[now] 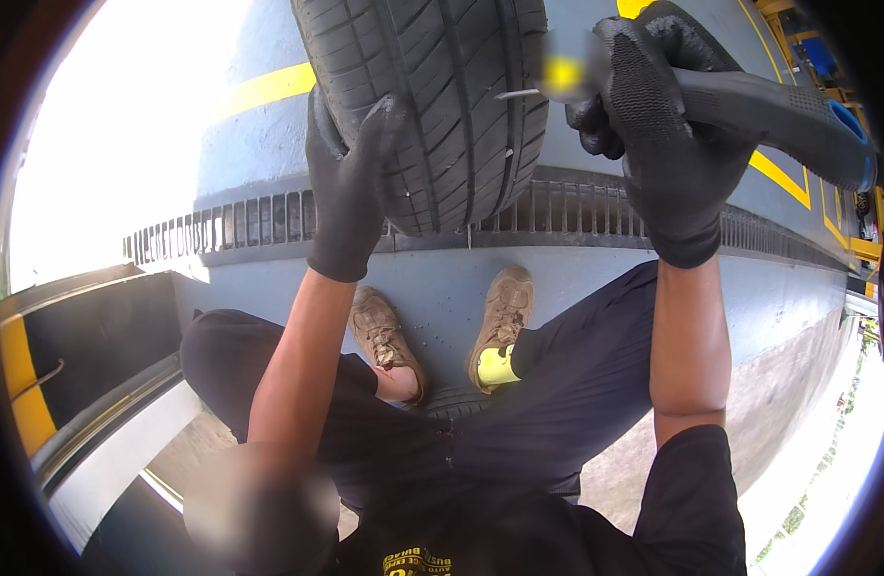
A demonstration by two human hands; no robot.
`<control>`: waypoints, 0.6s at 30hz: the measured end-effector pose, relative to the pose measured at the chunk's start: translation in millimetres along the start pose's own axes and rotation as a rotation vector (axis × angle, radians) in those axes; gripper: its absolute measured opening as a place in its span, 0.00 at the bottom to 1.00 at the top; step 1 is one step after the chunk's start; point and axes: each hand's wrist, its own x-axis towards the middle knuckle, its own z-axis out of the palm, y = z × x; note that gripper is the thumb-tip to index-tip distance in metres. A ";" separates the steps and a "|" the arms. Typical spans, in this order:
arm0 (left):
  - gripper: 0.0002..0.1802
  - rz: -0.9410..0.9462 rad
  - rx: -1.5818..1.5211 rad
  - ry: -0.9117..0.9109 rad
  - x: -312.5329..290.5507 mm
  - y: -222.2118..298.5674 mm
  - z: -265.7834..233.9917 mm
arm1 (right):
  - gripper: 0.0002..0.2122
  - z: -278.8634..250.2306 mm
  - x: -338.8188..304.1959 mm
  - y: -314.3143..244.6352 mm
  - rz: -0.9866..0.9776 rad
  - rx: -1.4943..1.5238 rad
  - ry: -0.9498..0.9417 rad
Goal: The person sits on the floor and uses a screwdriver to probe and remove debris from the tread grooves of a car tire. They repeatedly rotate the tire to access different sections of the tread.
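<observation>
A slatted metal grate (pixel 576 213) lies at six o'clock from the black grooved tyre (pixel 451 115), clasped by the black-gloved left hand (pixel 351 173); the black-gloved right hand (pixel 667 154) wraps a black, perhaps plastic tool (pixel 792 123).

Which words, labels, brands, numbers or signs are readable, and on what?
Black shirt: yellow printing, cut by the lower edge; wording not copied here.
Tool in the right hand: blurred yellow patch at its front; nothing readable.
Tire: no legible lettering on the tread.

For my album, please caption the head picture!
Gloved left hand holding a black tyre; gloved right hand gripping a dark tool.
</observation>
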 end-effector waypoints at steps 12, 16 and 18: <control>0.24 0.128 0.045 -0.024 7.3 4.1 0.8 | 0.04 -34.5 -14.3 23.2 -0.386 -0.630 -0.156; 0.25 0.137 0.030 0.005 6.4 4.3 0.4 | 0.04 -45.6 -11.3 19.7 -0.400 -0.896 -0.283; 0.25 0.141 0.055 0.016 6.9 4.2 1.0 | 0.02 -42.4 -22.6 22.5 -0.411 -1.033 -0.247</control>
